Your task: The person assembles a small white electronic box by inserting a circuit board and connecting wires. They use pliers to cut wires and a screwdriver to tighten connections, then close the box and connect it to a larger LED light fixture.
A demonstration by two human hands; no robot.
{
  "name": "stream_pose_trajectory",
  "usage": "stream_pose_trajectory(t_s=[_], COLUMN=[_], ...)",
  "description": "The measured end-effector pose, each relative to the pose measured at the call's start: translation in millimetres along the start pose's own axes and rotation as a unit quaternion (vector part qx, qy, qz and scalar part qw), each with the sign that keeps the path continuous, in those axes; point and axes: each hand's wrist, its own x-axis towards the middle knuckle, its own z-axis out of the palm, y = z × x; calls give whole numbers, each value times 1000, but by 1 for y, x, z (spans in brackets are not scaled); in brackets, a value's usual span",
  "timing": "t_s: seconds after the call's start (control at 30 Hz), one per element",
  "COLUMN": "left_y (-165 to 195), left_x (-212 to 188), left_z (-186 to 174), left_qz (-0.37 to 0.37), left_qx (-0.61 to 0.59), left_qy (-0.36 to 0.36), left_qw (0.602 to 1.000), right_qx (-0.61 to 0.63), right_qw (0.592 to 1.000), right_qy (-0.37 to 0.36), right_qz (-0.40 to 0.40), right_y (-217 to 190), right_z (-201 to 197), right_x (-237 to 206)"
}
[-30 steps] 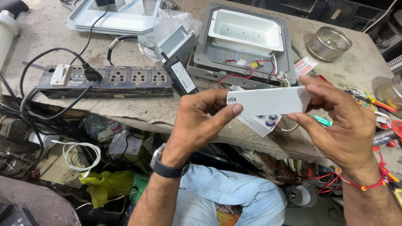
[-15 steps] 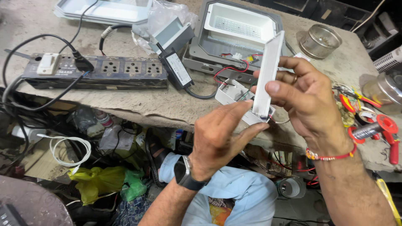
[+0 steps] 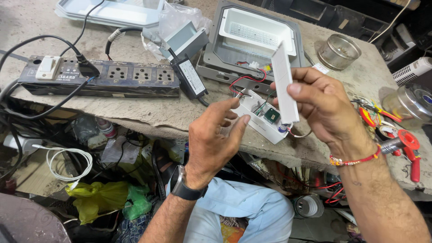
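From the head camera we look down on a rough grey stone workbench (image 3: 135, 112). Our right hand (image 3: 324, 101) pinches a long, flat white plastic cover strip (image 3: 284, 83) between thumb and fingertips, holding it nearly upright with its top leaning slightly left. Just below and to the left of the strip sits an open white plastic box with a small green circuit board and coloured wires inside (image 3: 263, 117); it lies at the near edge of the bench, and the strip's lower end overlaps it in our view. Our left hand (image 3: 213, 139) is raised in front of the bench edge, fingers loosely curled and gripping nothing, its fingertips close to the left end of the open box; we cannot tell whether they touch it. A black watch sits on that wrist and a red thread band on the right one.

Behind the box lies a grey metal floodlight housing with a white reflector tray (image 3: 252, 38), with red and black wires running down toward the box. To the left of it a black rectangular power adapter (image 3: 191, 78) rests beside a long black multi-socket extension board (image 3: 101, 76). On the right we see a round metal tin (image 3: 338, 51) and red-handled tools (image 3: 407, 144).
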Motion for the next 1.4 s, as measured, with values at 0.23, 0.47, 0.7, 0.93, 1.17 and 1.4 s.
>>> stream_pose_trajectory(t_s=[0.23,0.47,0.7,0.93,1.17,1.4], left_y=[-22,-32,-36,-39,-49,-56], left_x=[15,26,35,35,43,50], left_z=[-10,3,-6,-20,-13,-9], left_qz=[-112,-128,-125,-171,-211,-127], left_qx=[-3,30,-22,-81,-54,3], left_qy=[4,-50,-86,-125,-138,-144], left_qw=[994,990,988,974,966,981], right_qx=[-516,-543,-595,-587,-632,-634], right_qw=[855,838,803,808,770,768], right_qy=[23,43,19,-37,-72,-82], right_qz=[-39,26,19,-41,-46,-43], right_y=[-19,-4,5,11,13,12], right_z=[10,22,28,25,21,21], right_x=[-22,-8,-1,0,4,9])
